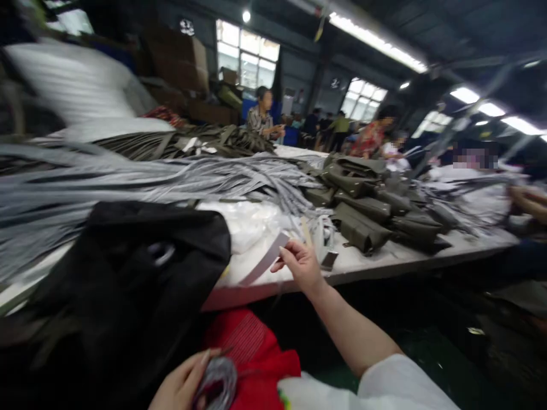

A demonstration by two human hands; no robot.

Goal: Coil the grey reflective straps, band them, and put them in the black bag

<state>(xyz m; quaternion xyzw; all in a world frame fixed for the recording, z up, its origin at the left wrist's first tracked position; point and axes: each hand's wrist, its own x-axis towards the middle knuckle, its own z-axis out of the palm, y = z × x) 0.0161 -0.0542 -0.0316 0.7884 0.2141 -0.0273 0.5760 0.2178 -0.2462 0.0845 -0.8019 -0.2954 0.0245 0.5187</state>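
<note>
My right hand (pixel 300 263) reaches out over the near edge of the white table (pixel 384 259) and pinches the end of a grey strap (pixel 267 263) that slopes down toward me. My left hand (pixel 182 386) is low at the bottom of the view, its fingers curled round a coiled bundle of grey strap (pixel 219 382) above red cloth (pixel 256 356). A big black fabric piece (pixel 128 285) hangs over the table edge at my left.
A long heap of grey straps (pixel 141 179) crosses the table. Folded olive-green fabric pieces (pixel 367 210) pile up on the right. Several other people sit or stand at the far side and right. Cardboard boxes (pixel 179 57) and white rolls (pixel 72 80) stand behind.
</note>
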